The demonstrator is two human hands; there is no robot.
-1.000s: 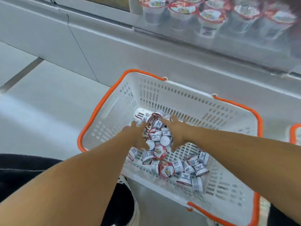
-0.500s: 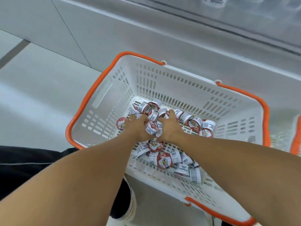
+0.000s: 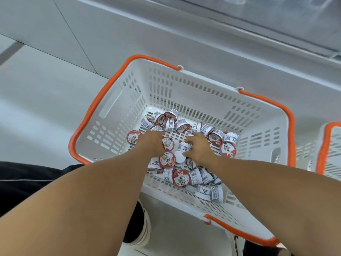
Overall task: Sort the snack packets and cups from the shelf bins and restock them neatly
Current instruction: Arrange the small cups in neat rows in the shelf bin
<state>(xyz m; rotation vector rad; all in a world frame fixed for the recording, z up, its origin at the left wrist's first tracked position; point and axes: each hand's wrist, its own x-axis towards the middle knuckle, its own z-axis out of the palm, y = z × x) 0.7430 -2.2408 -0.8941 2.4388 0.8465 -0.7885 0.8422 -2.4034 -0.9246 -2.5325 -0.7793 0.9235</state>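
Crouching before a grey shelf base [image 3: 184,39], you reach both arms into a white basket [image 3: 184,93] with orange handles, set on the pale floor [image 3: 36,111]. Small red-lidded snack cups [image 3: 181,179] lie jumbled across its bottom. Your left hand [image 3: 150,143] is buried among them, grip impossible to tell; your right hand [image 3: 199,148] curls its fingers around one white-labelled cup [image 3: 185,146] near the centre.

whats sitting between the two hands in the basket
In the head view, small red-lidded snack cups fill the gap between the left hand and right hand, one upturned showing its white base, on the basket floor.
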